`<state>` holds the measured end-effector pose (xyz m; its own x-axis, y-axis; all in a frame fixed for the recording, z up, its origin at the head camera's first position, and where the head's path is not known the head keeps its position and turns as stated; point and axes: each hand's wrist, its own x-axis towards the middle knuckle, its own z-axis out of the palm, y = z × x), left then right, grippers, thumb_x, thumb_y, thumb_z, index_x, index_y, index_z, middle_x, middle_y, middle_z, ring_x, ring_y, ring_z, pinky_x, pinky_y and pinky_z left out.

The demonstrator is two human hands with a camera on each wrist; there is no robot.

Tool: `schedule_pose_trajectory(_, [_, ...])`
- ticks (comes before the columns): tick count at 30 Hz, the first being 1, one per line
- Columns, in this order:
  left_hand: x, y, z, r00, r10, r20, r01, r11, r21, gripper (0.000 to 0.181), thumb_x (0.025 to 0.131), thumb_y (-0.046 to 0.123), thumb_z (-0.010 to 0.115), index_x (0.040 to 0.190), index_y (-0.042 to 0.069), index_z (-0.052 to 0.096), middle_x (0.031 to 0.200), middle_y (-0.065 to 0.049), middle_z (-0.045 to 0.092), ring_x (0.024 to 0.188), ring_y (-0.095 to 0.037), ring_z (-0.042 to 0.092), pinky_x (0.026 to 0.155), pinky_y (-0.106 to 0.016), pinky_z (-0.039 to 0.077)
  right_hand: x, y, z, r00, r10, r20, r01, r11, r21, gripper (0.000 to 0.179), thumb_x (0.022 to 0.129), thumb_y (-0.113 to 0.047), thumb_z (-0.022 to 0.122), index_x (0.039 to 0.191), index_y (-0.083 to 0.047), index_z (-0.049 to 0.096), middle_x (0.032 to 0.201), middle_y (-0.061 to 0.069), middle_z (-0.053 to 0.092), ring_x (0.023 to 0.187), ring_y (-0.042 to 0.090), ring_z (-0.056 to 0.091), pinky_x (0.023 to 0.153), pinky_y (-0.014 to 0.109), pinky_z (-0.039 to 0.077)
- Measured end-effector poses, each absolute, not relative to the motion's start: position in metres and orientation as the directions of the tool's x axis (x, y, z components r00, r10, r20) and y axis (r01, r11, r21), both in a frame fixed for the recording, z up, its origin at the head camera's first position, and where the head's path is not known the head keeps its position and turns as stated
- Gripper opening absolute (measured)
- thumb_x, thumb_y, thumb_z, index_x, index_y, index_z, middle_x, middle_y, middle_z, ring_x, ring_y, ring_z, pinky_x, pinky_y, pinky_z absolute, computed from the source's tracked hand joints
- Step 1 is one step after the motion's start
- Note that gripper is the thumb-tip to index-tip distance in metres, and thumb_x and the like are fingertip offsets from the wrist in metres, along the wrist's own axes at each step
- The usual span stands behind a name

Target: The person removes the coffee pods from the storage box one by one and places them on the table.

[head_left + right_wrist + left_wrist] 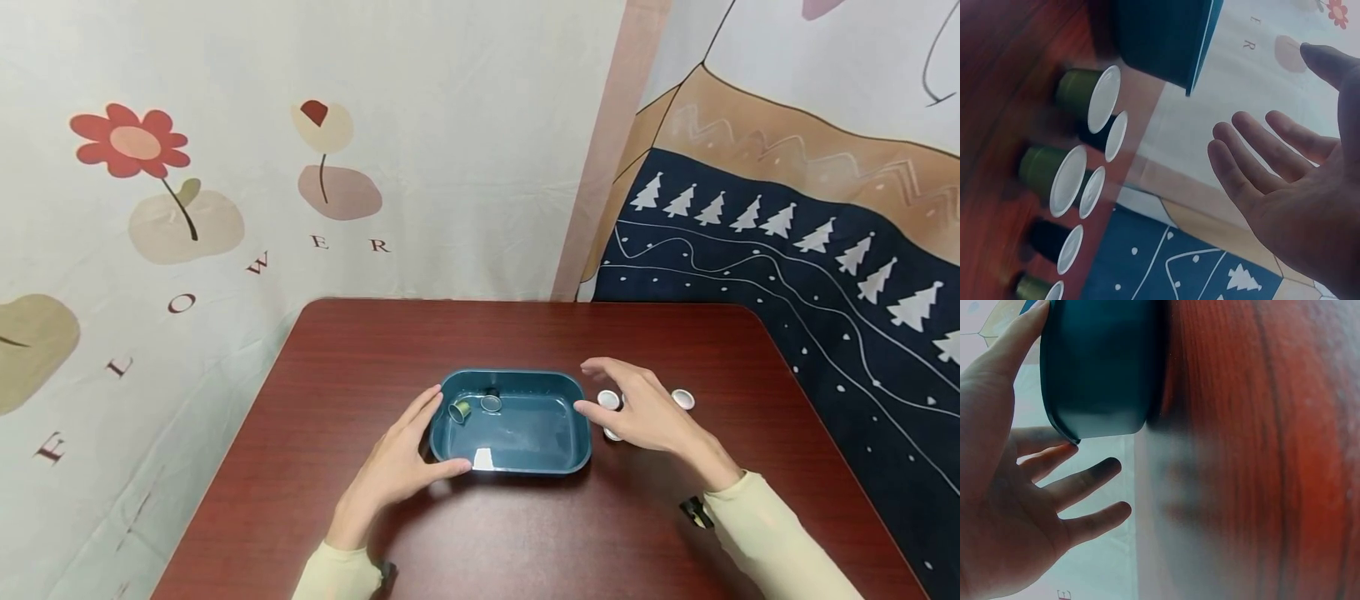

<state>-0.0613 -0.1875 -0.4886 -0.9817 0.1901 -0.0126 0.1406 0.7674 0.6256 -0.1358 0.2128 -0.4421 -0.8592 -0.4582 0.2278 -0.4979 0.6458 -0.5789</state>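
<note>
A dark teal rectangular tray (528,471) sits on the table. Inside it, toward the left, a green coffee capsule (460,411) lies tipped with its end facing forward, beside a darker capsule (491,403). My left hand (397,458) spans the tray's left end, thumb on the near rim and fingers at the far left corner; its other fingers spread loosely in the left wrist view. My right hand (641,408) is held off the right end, fingers extended, holding nothing. Below it stand several green and black coffee capsules with white lids (1068,181), partly hidden in the head view.
The reddish-brown wooden table (360,350) extends around the tray. One white-lidded capsule (683,399) stands right of my right hand. A flower-printed cloth (465,150) hangs behind the table, and a dark blue tree-patterned cloth (750,267) along its right side.
</note>
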Motion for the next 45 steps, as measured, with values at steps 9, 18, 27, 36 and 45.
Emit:
schedule_pose_trajectory(9, [-0.061,-0.187,-0.489,-0.981,0.195,-0.001,0.151,0.765,0.626,0.123,0.084,0.069,0.093,0.179,0.016,0.035,0.188,0.001,0.032,0.17,-0.035,0.042,0.131,-0.066,0.045,-0.14,0.195,-0.439,-0.852,-0.494,0.174,-0.484,0.614,-0.624,0.057,0.1,-0.044,0.086,0.148,-0.019,0.068,0.143,0.007,0.077,0.125,0.026,0.075,0.107,0.057,0.063])
schedule_pose_trajectory(18, [-0.061,-0.187,-0.491,-0.981,0.195,0.019,0.163,0.762,0.626,0.123,0.083,0.069,0.093,0.178,0.014,0.037,0.187,0.001,0.033,0.169,-0.035,0.044,0.131,-0.065,0.046,-0.145,0.181,-0.441,-0.818,-0.549,0.171,-0.522,0.585,-0.62,0.058,0.101,-0.044,0.085,0.149,-0.015,0.068,0.141,0.009,0.078,0.125,0.033,0.075,0.095,0.048,0.065])
schedule_pose_trajectory(27, [-0.06,-0.187,-0.49,-0.981,0.194,0.018,0.162,0.76,0.629,0.123,0.083,0.068,0.093,0.178,0.014,0.036,0.188,0.001,0.033,0.169,-0.035,0.043,0.131,-0.065,0.045,-0.148,0.168,-0.443,-0.806,-0.575,0.138,-0.52,0.579,-0.628,0.057,0.101,-0.043,0.085,0.148,-0.014,0.069,0.143,0.011,0.077,0.127,0.03,0.074,0.109,0.057,0.064])
schedule_pose_trajectory(36, [-0.06,-0.187,-0.489,-0.981,0.194,0.022,0.165,0.762,0.626,0.123,0.084,0.068,0.093,0.178,0.014,0.037,0.187,0.0,0.034,0.169,-0.036,0.044,0.13,-0.065,0.046,-0.152,0.153,-0.444,-0.788,-0.609,0.092,-0.516,0.57,-0.64,0.06,0.101,-0.045,0.084,0.149,-0.013,0.069,0.145,0.012,0.076,0.13,0.03,0.074,0.111,0.055,0.063])
schedule_pose_trajectory(45, [-0.06,-0.187,-0.488,-0.981,0.194,0.015,0.162,0.769,0.618,0.122,0.084,0.068,0.093,0.178,0.015,0.036,0.188,0.001,0.033,0.168,-0.036,0.045,0.13,-0.064,0.047,-0.159,0.136,-0.447,-0.753,-0.656,0.047,-0.527,0.559,-0.64,0.062,0.1,-0.045,0.084,0.15,-0.011,0.068,0.147,0.012,0.076,0.13,0.032,0.074,0.111,0.052,0.063])
